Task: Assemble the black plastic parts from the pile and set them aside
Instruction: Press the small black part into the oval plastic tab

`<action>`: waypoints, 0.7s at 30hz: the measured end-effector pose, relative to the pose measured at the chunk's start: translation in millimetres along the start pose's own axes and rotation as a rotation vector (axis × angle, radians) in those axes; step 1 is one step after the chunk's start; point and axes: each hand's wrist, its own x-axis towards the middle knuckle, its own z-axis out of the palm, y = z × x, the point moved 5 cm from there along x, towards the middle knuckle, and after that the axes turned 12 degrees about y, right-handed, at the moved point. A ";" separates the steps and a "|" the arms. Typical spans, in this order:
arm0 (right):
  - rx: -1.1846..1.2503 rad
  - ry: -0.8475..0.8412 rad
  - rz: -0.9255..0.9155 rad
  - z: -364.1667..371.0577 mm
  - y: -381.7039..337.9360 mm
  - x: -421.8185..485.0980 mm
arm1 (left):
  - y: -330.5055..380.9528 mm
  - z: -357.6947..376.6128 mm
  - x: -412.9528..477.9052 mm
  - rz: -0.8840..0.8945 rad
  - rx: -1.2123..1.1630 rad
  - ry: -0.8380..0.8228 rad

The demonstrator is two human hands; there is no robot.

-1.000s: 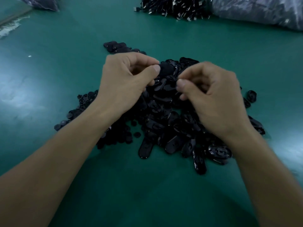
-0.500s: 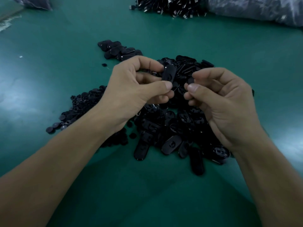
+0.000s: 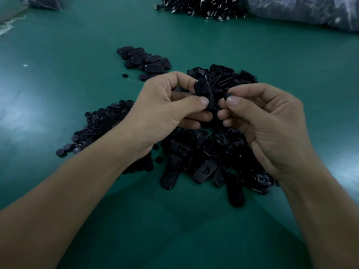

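Black plastic parts [image 3: 204, 158] lie heaped mid-table, under and between your wrists; mostly oval shells. Left of that heap is a looser spread of small round pieces [image 3: 101, 123] on the green table [image 3: 48, 84]. Beyond it, on the far side, is a small cluster of oval pieces [image 3: 143, 61], apart from the main heap and likely the finished ones set aside. Your left hand [image 3: 165, 107] pinches one oval shell [image 3: 204, 92] between thumb and forefinger, held on end above the heap. Just right of it, not touching, your right hand [image 3: 272, 121] pinches a round piece [image 3: 227, 95] between thumb and fingertip, the other fingers curled. Step in hand, as I read it: bringing the two parts together, join not yet made. The next move calls for lining the round piece up with the shell's socket (I cannot tell from here which face carries it), pressing it home squarely, then laying the pair with the far cluster. Far right are a dark heap with pale metal bits [image 3: 202, 6] and a bagged lot [image 3: 310, 14], neither in play.
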 end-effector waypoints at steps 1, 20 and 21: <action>-0.005 -0.001 0.001 0.0 0.2 0.0 | -0.2 0.4 -0.3 0.004 0.000 -0.004; -0.228 -0.015 -0.173 6.4 -9.8 -5.3 | -1.0 1.5 -1.5 0.010 -0.039 0.076; -0.229 -0.005 -0.181 6.2 -10.4 -5.3 | -1.0 2.2 -1.9 0.010 -0.051 0.074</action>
